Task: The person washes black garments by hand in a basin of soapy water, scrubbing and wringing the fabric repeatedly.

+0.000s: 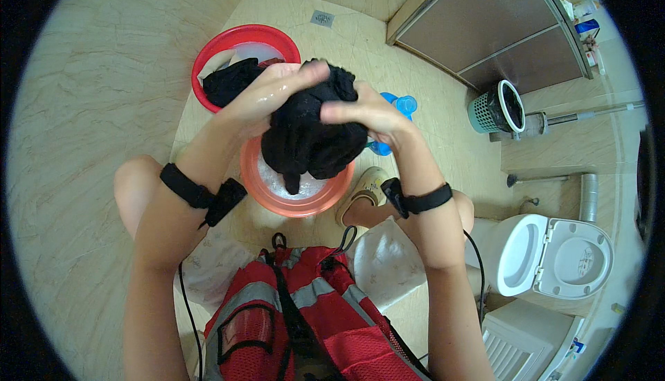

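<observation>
A bunched black garment (pixel 311 131) is held up between both my hands, above an orange plastic basin (pixel 298 207) with sudsy water in it. My left hand (pixel 275 92) grips the cloth's left side and has wet foam on its skin. On the right side, my right hand (pixel 366 113) grips the cloth, its thumb across the front. One end of the garment hangs down over the suds. Just behind and to the left stands a red plastic basin (pixel 280 33) with cloudy water, a black cloth (pixel 228 82) and a pale cloth in it.
A blue plastic object (pixel 405 104) lies on the floor beyond my right hand. A floor drain (pixel 322 18) is near the far wall. To the right are a lined waste basket (pixel 483 113), a cabinet (pixel 478 22) and a toilet (pixel 519 256) with its lid raised.
</observation>
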The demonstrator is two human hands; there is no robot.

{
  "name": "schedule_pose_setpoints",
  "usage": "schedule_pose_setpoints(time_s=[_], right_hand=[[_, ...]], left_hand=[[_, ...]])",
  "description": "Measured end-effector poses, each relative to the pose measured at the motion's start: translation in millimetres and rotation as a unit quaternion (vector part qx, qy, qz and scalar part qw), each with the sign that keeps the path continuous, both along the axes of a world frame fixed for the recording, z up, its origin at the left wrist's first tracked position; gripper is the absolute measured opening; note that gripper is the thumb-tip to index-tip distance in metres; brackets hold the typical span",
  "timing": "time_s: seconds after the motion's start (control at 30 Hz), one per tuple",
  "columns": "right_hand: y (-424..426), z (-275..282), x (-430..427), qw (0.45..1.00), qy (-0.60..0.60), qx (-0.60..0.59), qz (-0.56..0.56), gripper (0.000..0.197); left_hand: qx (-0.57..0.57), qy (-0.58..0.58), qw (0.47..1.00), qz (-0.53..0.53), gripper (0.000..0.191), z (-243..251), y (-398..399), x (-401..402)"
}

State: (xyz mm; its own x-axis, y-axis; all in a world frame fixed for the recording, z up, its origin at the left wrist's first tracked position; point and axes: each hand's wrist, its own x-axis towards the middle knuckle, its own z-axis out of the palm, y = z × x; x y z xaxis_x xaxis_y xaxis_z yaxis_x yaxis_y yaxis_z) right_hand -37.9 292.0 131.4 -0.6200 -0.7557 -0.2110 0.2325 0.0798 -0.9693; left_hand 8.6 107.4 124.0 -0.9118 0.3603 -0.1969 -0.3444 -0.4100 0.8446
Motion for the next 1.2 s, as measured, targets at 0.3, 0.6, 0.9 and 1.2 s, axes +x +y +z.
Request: schedule_pose_setpoints(time_s=[0.3,0.6,0.9,1.2], right_hand=[[15,5,-3,0.99,-0.046,-0.037,-0.131,0.033],[-35,-33,34,0.792,0.491,0.226,-0.283,0.062],[-47,-28,16,0.773,0.46,0.241,-0.364,0.062],[-30,-37,-11,0.79,0.351,0.369,-0.343,0.063]], left_hand=[[-0.267,0.116,0.938,-0.189,0.03,4,-37,-9],[0.106,-0.07,0.973,0.195,0.033,-57,40,0],[0.174,-0.146,0.967,0.115,0.026,-55,51,-5],[0.219,-0.081,0.972,0.029,0.031,-48,41,-4]])
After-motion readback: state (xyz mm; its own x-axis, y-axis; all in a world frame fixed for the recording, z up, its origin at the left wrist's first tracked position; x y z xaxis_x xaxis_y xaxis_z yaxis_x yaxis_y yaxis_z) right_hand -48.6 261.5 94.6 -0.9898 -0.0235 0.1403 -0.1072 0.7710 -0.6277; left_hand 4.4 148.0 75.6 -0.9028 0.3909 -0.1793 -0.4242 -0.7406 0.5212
